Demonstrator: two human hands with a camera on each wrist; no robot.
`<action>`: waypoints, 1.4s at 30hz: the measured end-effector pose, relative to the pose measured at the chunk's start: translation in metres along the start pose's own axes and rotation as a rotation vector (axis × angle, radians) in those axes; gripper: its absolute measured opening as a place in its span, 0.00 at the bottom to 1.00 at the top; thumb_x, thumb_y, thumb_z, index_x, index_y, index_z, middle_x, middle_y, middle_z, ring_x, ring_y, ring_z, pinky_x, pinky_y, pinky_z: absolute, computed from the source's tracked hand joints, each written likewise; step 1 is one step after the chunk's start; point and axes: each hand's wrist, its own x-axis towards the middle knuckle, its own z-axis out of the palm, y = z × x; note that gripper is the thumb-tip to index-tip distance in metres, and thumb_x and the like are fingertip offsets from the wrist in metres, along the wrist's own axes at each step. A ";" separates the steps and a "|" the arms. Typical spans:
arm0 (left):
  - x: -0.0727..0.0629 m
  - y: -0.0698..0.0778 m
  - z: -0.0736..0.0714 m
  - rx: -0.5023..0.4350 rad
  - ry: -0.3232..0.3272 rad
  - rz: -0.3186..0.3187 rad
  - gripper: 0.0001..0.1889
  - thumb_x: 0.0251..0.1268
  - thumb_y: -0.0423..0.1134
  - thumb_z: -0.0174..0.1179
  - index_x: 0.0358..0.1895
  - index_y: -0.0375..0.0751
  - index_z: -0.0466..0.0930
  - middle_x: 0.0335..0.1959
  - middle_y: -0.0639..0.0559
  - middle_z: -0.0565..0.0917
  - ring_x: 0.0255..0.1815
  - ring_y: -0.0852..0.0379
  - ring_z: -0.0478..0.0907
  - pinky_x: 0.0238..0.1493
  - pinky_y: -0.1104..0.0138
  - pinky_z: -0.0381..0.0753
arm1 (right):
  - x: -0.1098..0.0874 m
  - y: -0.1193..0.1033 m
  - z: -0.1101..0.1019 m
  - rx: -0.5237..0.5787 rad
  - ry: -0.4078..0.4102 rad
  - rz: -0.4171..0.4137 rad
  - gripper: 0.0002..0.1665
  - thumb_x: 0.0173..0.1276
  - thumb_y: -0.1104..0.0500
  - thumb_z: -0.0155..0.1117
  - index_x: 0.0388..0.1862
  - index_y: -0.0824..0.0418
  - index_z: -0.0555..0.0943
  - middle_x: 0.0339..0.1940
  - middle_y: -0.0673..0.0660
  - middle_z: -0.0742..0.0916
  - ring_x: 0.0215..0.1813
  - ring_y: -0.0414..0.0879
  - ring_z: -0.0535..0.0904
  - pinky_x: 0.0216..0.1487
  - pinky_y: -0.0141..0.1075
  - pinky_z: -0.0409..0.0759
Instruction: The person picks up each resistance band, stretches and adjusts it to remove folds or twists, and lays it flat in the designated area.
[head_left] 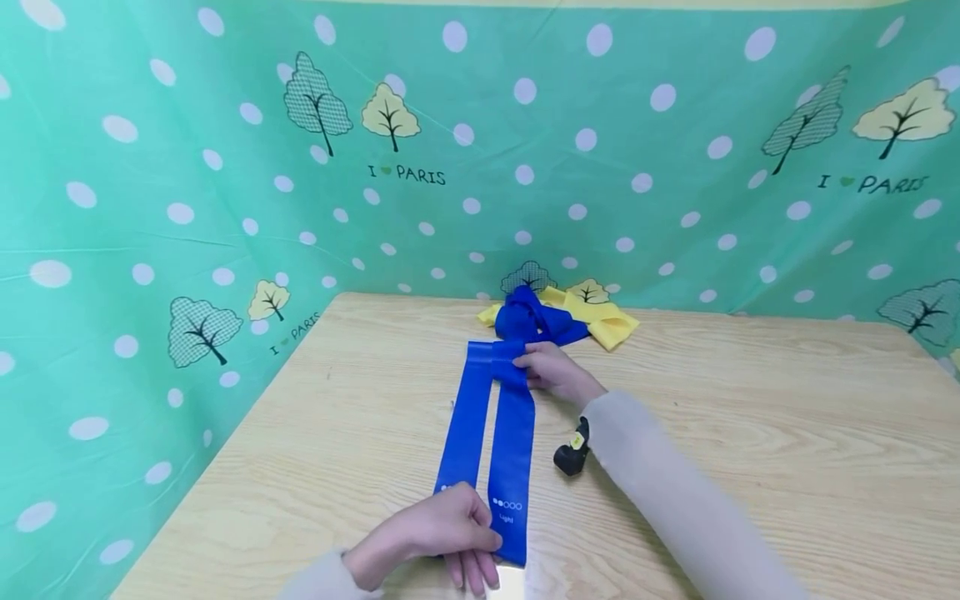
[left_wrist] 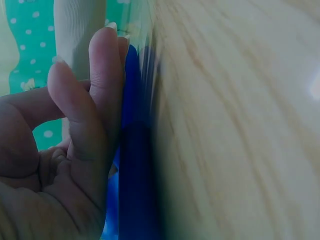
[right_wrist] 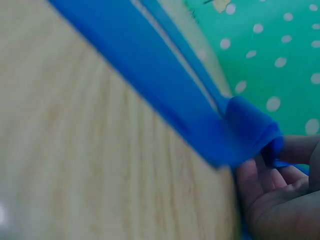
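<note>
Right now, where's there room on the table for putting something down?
Bare table shows right of the right sleeve, and left of the long blue strips. It's crowded around the left hand, right hand and those strips, and behind, where a blue bundle and yellow band lie.

In the head view, bare tabletop (head_left: 330,442) leaves a hand passage left of the blue band (head_left: 513,442) and along the right edge. The left hand (head_left: 442,529) blocks lower centre; the right hand (head_left: 555,372) and sleeve (head_left: 675,483) bar centre to lower right; bunched bands (head_left: 525,321) obstruct just above centre.
</note>
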 end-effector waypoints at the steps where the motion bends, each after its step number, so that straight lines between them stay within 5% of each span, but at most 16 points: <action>1: 0.001 0.000 0.001 0.005 0.000 0.002 0.13 0.63 0.29 0.55 0.19 0.29 0.76 0.24 0.28 0.83 0.18 0.49 0.84 0.11 0.76 0.73 | 0.002 0.000 -0.001 -0.010 0.015 -0.003 0.33 0.72 0.66 0.50 0.73 0.68 0.55 0.63 0.63 0.73 0.56 0.48 0.75 0.54 0.37 0.78; 3: 0.003 0.001 0.003 0.013 0.000 0.004 0.13 0.63 0.29 0.55 0.21 0.27 0.77 0.24 0.28 0.83 0.19 0.47 0.84 0.11 0.76 0.73 | 0.006 -0.003 -0.004 -0.013 0.053 -0.008 0.34 0.73 0.67 0.47 0.75 0.68 0.50 0.77 0.63 0.57 0.74 0.53 0.59 0.69 0.44 0.67; 5: 0.005 0.002 0.004 0.014 0.008 -0.001 0.12 0.63 0.29 0.55 0.23 0.26 0.79 0.23 0.28 0.84 0.20 0.44 0.84 0.11 0.76 0.73 | 0.009 -0.005 -0.007 -0.020 0.092 -0.026 0.33 0.74 0.66 0.45 0.75 0.69 0.51 0.78 0.62 0.53 0.78 0.54 0.48 0.75 0.47 0.55; 11: 0.010 0.003 0.006 0.004 0.055 -0.009 0.11 0.63 0.29 0.54 0.24 0.25 0.80 0.23 0.29 0.84 0.19 0.44 0.84 0.11 0.76 0.74 | 0.014 -0.012 -0.009 -0.133 0.176 -0.086 0.22 0.75 0.61 0.48 0.65 0.67 0.68 0.71 0.61 0.68 0.69 0.52 0.63 0.71 0.44 0.62; 15: 0.006 0.004 0.007 0.013 0.065 -0.024 0.12 0.62 0.29 0.56 0.22 0.26 0.80 0.20 0.31 0.84 0.13 0.54 0.82 0.08 0.78 0.70 | 0.014 -0.011 -0.009 -0.217 0.226 -0.127 0.19 0.73 0.61 0.53 0.60 0.63 0.76 0.62 0.59 0.77 0.53 0.48 0.74 0.53 0.38 0.76; 21: 0.001 0.007 0.005 0.063 0.070 -0.024 0.13 0.61 0.30 0.58 0.19 0.28 0.80 0.15 0.38 0.83 0.05 0.66 0.72 0.04 0.80 0.60 | 0.014 -0.011 -0.013 -0.441 0.293 -0.257 0.14 0.67 0.66 0.56 0.49 0.65 0.82 0.43 0.61 0.84 0.31 0.43 0.76 0.28 0.28 0.73; 29: -0.001 0.010 0.004 0.069 0.069 -0.032 0.14 0.63 0.31 0.56 0.19 0.29 0.80 0.14 0.38 0.82 0.04 0.67 0.69 0.03 0.80 0.57 | 0.011 -0.018 -0.016 -0.513 0.223 -0.252 0.13 0.66 0.60 0.61 0.46 0.64 0.83 0.47 0.61 0.85 0.40 0.48 0.80 0.35 0.33 0.81; 35: -0.006 0.009 0.007 0.063 0.081 -0.060 0.15 0.63 0.31 0.54 0.19 0.30 0.81 0.14 0.37 0.82 0.04 0.67 0.69 0.04 0.79 0.58 | 0.014 -0.018 -0.017 -0.553 0.212 -0.255 0.11 0.63 0.65 0.61 0.44 0.65 0.84 0.48 0.61 0.84 0.37 0.46 0.79 0.33 0.32 0.80; 42: -0.011 0.005 0.010 0.149 0.148 -0.090 0.16 0.60 0.31 0.58 0.14 0.33 0.79 0.07 0.49 0.78 0.04 0.67 0.67 0.04 0.79 0.58 | 0.013 -0.018 -0.020 -0.576 0.147 -0.269 0.12 0.63 0.64 0.62 0.44 0.66 0.84 0.48 0.62 0.85 0.36 0.45 0.79 0.32 0.31 0.79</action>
